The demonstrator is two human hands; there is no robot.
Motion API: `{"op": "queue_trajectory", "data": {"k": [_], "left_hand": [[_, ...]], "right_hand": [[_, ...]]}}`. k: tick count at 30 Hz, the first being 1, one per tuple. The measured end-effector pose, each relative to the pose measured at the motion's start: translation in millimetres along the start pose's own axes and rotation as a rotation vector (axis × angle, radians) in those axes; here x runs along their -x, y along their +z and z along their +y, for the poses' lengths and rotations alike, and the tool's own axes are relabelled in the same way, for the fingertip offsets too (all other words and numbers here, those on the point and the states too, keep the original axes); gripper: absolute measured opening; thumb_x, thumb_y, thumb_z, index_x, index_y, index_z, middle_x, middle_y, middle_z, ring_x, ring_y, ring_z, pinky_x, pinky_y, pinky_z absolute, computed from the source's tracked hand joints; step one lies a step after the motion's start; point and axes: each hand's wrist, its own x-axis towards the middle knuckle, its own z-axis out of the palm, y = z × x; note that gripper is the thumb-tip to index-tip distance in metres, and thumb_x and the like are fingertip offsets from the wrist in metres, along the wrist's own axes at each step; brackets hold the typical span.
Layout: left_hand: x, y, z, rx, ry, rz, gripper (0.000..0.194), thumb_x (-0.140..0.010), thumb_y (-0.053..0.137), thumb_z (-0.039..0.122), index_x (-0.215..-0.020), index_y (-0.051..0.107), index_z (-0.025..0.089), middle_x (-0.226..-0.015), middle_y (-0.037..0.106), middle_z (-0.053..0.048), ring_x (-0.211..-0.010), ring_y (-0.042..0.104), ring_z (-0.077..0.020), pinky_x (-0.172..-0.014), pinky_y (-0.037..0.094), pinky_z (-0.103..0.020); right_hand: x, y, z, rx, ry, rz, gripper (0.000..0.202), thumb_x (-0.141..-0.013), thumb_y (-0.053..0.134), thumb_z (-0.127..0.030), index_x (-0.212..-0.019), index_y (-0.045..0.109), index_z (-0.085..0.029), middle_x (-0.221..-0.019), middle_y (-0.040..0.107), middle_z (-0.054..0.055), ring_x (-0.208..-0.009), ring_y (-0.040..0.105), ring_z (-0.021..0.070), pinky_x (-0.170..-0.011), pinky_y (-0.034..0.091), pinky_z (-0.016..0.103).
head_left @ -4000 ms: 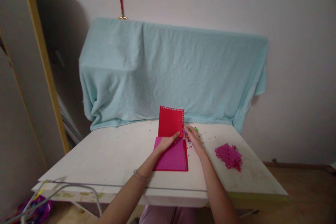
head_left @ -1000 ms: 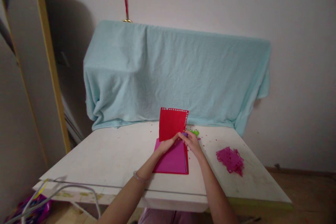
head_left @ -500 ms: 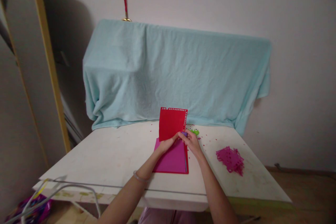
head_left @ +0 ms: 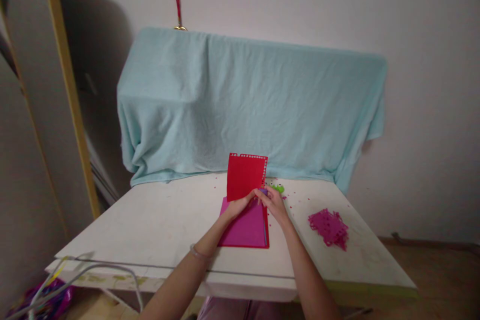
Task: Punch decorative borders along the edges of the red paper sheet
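Note:
A red paper sheet [head_left: 245, 177] stands upright before me, with a row of punched holes along its top and right edges. My left hand [head_left: 240, 204] is closed on its lower edge. Around a small purple paper punch [head_left: 263, 191] at the sheet's lower right corner, my right hand [head_left: 275, 202] is closed; fingers hide most of the punch. Below both hands lies a magenta sheet [head_left: 243, 225] on a red sheet or folder that shows at the right and bottom edges. Just beyond my right hand is a green frog-like item with two eyes [head_left: 278, 188].
A heap of punched magenta paper pieces [head_left: 329, 228] lies on the right of the white table [head_left: 168, 220]. Small red scraps are scattered near the green item. A light blue cloth [head_left: 255, 105] hangs behind the table. White cables [head_left: 108, 266] cross the front left corner.
Hardly anything differs. The view has shifted very slightly, while both hands, the red sheet and the punch keep their places.

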Motion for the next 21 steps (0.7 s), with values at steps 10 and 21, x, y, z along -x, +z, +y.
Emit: {"op": "queue_trajectory", "data": {"k": [10,21], "left_hand": [[1,-2.1,1,-0.092,-0.077,-0.056,0.042,-0.084,0.044,0.047,-0.105,0.065,0.017,-0.1,0.069,-0.01,-0.11,0.055,-0.0264,-0.097,0.043,-0.037],[4,-1.3,-1,0.003,0.002,0.03,0.039,-0.079,0.052,0.047,-0.102,0.067,0.019,-0.09,0.069,-0.009,-0.096,0.061,-0.0248,-0.09,0.046,-0.036]], "right_hand": [[0,-2,1,0.016,0.01,-0.001,0.035,-0.077,0.059,-0.053,-0.076,0.063,-0.019,-0.055,0.058,-0.002,-0.046,0.046,0.0116,-0.044,0.032,0.023],[1,2,-7,-0.118,0.029,0.029,0.034,-0.076,0.061,-0.053,-0.068,0.061,-0.02,-0.048,0.054,-0.003,-0.042,0.043,0.011,-0.043,0.029,0.024]]}}
